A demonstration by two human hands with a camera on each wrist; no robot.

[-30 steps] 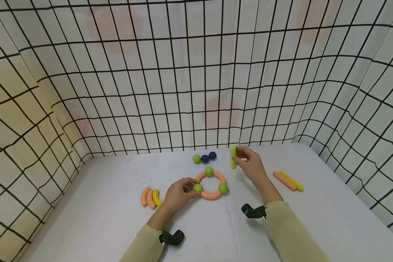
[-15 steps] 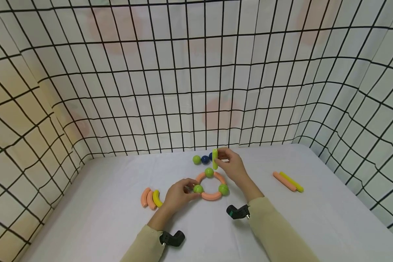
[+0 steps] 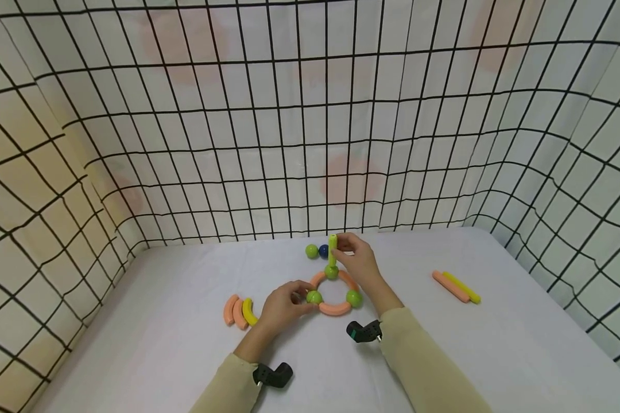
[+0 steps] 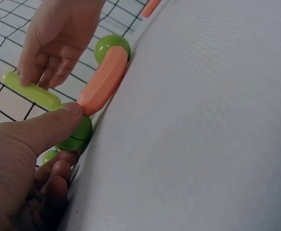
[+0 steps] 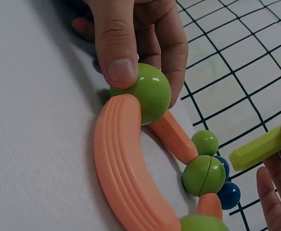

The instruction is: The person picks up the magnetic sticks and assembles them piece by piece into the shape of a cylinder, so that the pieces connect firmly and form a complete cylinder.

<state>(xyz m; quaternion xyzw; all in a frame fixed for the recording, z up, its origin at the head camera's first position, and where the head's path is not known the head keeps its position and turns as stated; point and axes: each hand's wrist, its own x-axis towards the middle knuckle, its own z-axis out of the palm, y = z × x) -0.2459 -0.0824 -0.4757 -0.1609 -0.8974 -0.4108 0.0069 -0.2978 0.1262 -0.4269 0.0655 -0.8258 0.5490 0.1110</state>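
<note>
Where the two beige sleeves [image 3: 423,367] end, a small black camera [image 3: 274,376] sits at each wrist, above a white tabletop [image 3: 150,355]. On the left, two curved peach-coloured sticks [image 3: 239,316] lie beside a curved bright-yellow stick [image 3: 249,311]. Just right of these, the left hand [image 3: 283,308] pinches a glossy green ball [image 3: 315,297] between thumb and fingers. It forms the left corner of a flat ring [image 3: 334,310] of three ribbed peach arcs [image 3: 348,280] joined by three such balls; the right-hand corner ball [image 3: 353,298] is untouched. Well apart on the right, a straight peach rod [image 3: 450,287] lies along a straight yellow rod [image 3: 462,287]. Upright just above the ring's far green ball [image 3: 331,272], a ribbed lime-yellow rod [image 3: 333,249] is pinched between the right hand's [image 3: 360,258] thumb and fingers; the right wrist view shows a narrow gap beneath it. Behind stand a loose green ball [image 3: 312,250] and two dark-blue balls [image 5: 228,195], then a black grid [image 3: 268,132] against white.
</note>
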